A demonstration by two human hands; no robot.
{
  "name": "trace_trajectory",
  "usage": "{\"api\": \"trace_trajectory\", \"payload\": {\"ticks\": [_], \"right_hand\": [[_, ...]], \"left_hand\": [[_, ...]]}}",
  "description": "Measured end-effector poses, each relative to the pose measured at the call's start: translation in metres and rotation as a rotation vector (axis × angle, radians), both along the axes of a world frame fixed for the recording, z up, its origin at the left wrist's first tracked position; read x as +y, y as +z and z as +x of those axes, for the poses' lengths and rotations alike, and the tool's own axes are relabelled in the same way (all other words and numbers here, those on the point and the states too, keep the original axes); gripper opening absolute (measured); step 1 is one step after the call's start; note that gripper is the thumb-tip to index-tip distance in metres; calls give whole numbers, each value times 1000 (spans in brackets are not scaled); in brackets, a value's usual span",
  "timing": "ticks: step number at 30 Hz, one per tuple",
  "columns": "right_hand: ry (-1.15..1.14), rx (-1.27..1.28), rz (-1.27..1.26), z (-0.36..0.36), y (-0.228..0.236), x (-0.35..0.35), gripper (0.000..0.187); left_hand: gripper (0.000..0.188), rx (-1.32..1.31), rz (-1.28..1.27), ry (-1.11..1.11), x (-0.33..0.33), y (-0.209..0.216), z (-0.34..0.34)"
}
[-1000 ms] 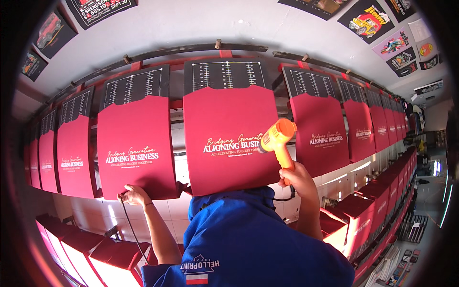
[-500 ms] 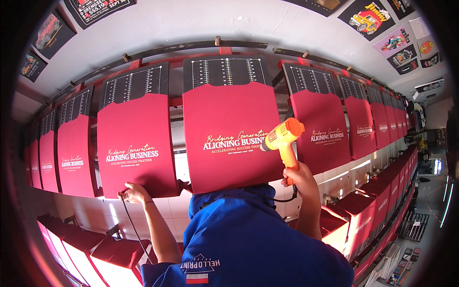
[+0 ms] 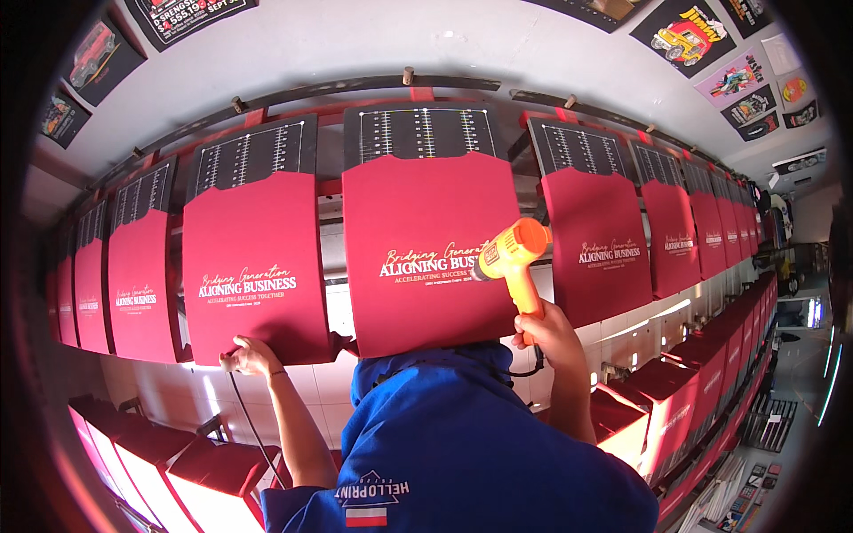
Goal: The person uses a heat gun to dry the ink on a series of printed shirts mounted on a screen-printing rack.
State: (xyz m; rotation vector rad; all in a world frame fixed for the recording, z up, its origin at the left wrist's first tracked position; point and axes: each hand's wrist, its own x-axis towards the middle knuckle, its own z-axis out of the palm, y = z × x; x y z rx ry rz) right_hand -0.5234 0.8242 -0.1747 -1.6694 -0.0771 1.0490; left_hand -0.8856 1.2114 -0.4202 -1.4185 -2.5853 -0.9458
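An orange and yellow heat gun is in my right hand, whose fingers wrap round its handle. Its nozzle points left over the white and gold print on a red shirt stretched on the black board in front of me. The gap between nozzle and cloth is hard to judge. At the bottom edge of the red shirt to the left, my left hand is closed round a dark cord, which hangs down past my forearm.
More printed red shirts on boards run in a row to the left, and others to the right. Behind the boards is a dark rail. Further boards with red cloth stand at lower right. Posters hang on the pale wall.
The heat gun and my right hand have shifted slightly left, bringing the nozzle further over the print. My left hand keeps the cord at nearly the same spot.
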Motion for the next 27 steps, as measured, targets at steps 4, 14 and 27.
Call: {"api": "trace_trajectory", "payload": {"ticks": [4, 14, 27], "right_hand": [[35, -16, -17, -4, -3, 5, 24], [85, 30, 41, -4, -5, 8, 24], [172, 70, 65, 1, -5, 11, 21]], "left_hand": [[65, 2, 47, 11, 1, 1, 2], [64, -112, 45, 17, -2, 12, 8], [65, -127, 11, 10, -4, 10, 8]]}}
